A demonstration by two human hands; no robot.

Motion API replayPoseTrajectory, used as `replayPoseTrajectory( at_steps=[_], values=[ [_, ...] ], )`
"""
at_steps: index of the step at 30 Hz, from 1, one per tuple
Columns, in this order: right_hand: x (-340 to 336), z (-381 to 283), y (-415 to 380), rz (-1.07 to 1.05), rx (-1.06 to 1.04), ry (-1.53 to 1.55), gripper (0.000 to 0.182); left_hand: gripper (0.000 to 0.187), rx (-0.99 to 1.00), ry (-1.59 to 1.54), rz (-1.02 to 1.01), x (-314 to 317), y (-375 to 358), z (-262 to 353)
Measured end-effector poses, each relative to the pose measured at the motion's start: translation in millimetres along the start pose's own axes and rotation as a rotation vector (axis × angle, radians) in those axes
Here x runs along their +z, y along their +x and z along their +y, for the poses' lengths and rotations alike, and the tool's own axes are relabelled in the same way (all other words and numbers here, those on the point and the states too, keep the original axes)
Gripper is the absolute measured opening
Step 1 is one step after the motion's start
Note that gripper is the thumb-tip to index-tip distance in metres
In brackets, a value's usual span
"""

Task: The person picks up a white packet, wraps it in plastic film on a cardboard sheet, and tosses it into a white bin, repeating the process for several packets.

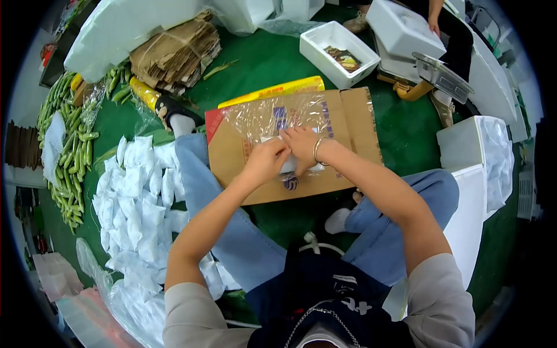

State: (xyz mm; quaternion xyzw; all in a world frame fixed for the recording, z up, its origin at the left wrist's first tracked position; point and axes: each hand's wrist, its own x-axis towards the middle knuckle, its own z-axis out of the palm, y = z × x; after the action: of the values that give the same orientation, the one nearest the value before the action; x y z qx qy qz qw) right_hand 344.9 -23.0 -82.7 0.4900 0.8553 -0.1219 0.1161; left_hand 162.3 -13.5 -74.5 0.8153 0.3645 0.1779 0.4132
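Observation:
A flattened cardboard box [342, 130] lies across my lap, with a sheet of clear plastic film [249, 119] spread over it. In the middle of the film sits a small white packet [288, 165], mostly covered by my hands. My left hand [267, 161] is closed in a pinch at the packet's left side, on the film. Over the packet's right side bends my right hand [303, 149], its fingers pressed onto it and the thumb lower down. The fingertips of both hands nearly meet.
Many white packets [136, 203] are heaped on the green floor at left, near a pile of green vegetables [72, 151]. Bundled cardboard [174, 52] and a yellow plastic roll [272, 91] lie ahead. Foam boxes [313, 49] and a scale [444, 75] stand near another person's hand [434, 23].

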Motion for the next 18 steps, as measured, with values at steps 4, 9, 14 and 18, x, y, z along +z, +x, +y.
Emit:
replayPoseTrajectory(
  at_steps=[4,9,14,18],
  values=[
    [3.7,38.0,20.9,-0.200,-0.092,0.648,0.111,0.052,0.396,0.485,0.044,-10.0,-0.8,-5.1],
    [41.2,11.6,-19.1,0.534,0.083,1.068,0.085,0.071,0.402,0.726,-0.026,-8.4,19.1,-30.7],
    [64.7,5.5,-89.6,0.770,0.477,0.749,0.047,0.060,0.462,0.733,-0.096,-17.3,21.4,-16.5],
    [18.7,59.7,-109.5,0.890,0.700,1.201,0.013,0.062,0.351,0.600,-0.124,-26.9,9.6,-9.1]
  ],
)
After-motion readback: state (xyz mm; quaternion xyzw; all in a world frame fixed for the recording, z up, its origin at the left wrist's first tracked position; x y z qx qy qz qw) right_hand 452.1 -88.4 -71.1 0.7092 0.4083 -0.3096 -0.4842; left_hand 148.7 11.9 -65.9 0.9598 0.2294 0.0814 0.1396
